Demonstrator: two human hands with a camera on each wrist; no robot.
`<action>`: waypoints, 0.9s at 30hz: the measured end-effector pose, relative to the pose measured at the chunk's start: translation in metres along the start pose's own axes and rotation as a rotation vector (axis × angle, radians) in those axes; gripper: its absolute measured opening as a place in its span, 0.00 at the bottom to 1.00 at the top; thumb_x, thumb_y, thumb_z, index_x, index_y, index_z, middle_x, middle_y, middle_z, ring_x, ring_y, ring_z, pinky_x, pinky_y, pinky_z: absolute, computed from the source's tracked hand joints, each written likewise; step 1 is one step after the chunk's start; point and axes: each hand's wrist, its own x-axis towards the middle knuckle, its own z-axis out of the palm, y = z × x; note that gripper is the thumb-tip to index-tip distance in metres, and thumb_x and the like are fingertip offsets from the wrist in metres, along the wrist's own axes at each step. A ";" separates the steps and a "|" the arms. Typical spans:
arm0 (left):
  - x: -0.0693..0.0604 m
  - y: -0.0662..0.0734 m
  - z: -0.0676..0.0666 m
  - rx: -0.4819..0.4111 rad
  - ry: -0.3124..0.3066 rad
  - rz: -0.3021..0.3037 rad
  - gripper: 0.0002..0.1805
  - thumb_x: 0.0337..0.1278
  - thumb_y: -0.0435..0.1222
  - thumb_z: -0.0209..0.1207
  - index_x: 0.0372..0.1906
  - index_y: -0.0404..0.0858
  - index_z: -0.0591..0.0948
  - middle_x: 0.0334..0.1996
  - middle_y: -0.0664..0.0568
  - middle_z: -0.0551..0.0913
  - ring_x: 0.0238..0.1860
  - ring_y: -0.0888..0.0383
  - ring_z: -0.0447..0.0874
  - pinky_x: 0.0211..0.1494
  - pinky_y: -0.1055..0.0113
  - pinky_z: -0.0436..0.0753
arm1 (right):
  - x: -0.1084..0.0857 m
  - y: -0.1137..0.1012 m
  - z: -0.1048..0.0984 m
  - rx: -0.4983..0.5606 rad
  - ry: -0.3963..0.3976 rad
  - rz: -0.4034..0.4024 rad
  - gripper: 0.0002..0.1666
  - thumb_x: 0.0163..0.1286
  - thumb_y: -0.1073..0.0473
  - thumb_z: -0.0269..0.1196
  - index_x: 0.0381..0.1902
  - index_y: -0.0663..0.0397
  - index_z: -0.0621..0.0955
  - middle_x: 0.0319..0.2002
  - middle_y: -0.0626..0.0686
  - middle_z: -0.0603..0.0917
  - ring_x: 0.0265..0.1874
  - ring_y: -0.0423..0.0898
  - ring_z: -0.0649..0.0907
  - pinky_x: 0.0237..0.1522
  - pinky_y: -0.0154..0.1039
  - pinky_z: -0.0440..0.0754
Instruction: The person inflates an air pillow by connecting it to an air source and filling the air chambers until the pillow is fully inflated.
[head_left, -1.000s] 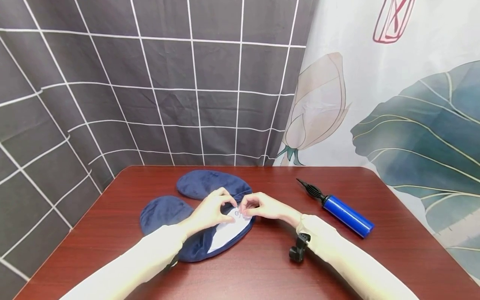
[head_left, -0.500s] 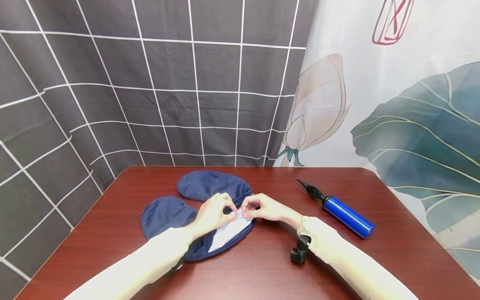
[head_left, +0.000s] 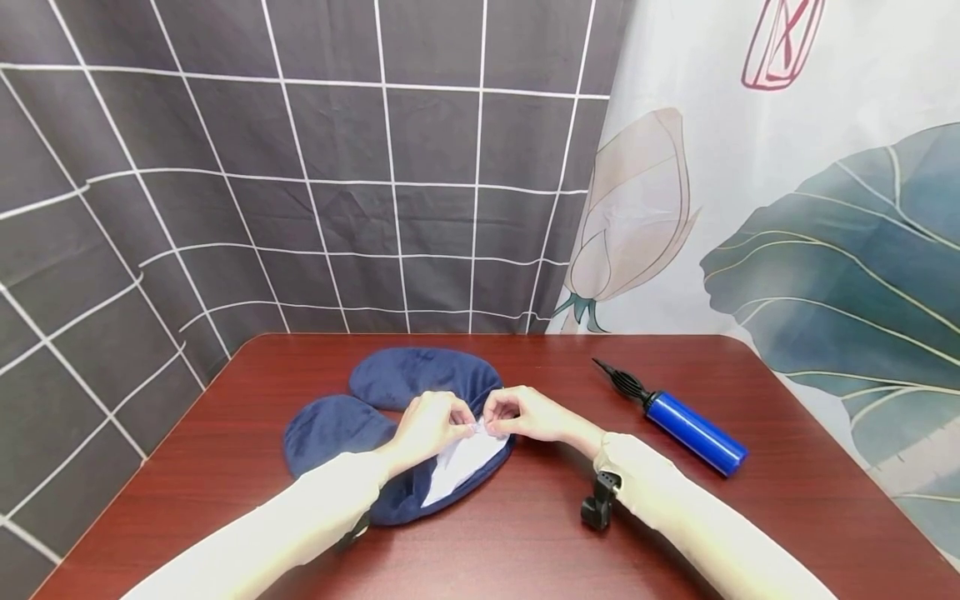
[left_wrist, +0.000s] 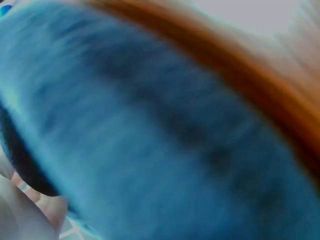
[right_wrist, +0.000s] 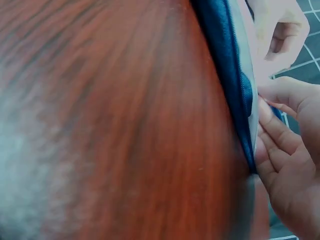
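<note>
A navy plush U-shaped pillow lies on the table, its cover unzipped along one side, with a white inner liner showing. My left hand pinches the liner near its right end, where a small clear piece showed earlier. Just beside it, my right hand pinches the same part between thumb and fingers. In the right wrist view the zipper edge runs past the fingers of my right hand. Blue plush fills most of the left wrist view.
A blue hand pump with a black nozzle lies at the right on the red-brown table. Behind the table hang a grey gridded curtain and a floral one.
My left hand has closed in toward my right, and its fingers now pinch the liner. The clear piece is now covered by fingers, and the pillow has shifted slightly.
</note>
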 end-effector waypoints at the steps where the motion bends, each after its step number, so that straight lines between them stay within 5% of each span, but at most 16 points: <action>1: 0.001 0.002 0.000 0.005 -0.010 -0.009 0.03 0.45 0.38 0.73 0.25 0.48 0.88 0.21 0.60 0.85 0.25 0.67 0.81 0.31 0.73 0.75 | 0.000 0.000 -0.001 0.013 -0.006 0.002 0.04 0.65 0.62 0.67 0.36 0.55 0.82 0.32 0.53 0.83 0.31 0.34 0.79 0.41 0.29 0.81; 9: 0.000 0.003 0.003 -0.077 -0.013 0.058 0.05 0.42 0.34 0.73 0.26 0.44 0.87 0.23 0.56 0.82 0.26 0.66 0.79 0.32 0.75 0.75 | -0.005 0.001 -0.004 0.062 -0.026 0.015 0.05 0.65 0.63 0.66 0.37 0.58 0.81 0.32 0.55 0.82 0.30 0.35 0.79 0.38 0.29 0.80; 15: 0.001 -0.008 0.008 -0.208 -0.015 0.148 0.07 0.42 0.33 0.74 0.30 0.41 0.88 0.26 0.53 0.84 0.25 0.69 0.77 0.31 0.79 0.75 | -0.010 -0.012 0.004 -0.027 0.093 0.059 0.05 0.63 0.62 0.69 0.34 0.55 0.83 0.30 0.52 0.84 0.29 0.34 0.79 0.37 0.29 0.80; 20: 0.001 -0.010 0.012 -0.190 0.001 0.154 0.09 0.40 0.36 0.76 0.30 0.43 0.88 0.25 0.55 0.83 0.26 0.66 0.77 0.31 0.78 0.74 | -0.013 -0.015 0.010 -0.100 0.198 0.105 0.05 0.60 0.59 0.71 0.32 0.51 0.84 0.28 0.48 0.85 0.28 0.32 0.79 0.36 0.28 0.79; 27: 0.004 -0.010 0.011 -0.189 -0.027 0.138 0.07 0.41 0.35 0.75 0.29 0.41 0.88 0.24 0.55 0.83 0.25 0.69 0.77 0.31 0.79 0.74 | -0.019 -0.021 0.012 -0.151 0.236 0.118 0.06 0.59 0.58 0.72 0.32 0.50 0.84 0.29 0.47 0.85 0.29 0.33 0.79 0.37 0.31 0.81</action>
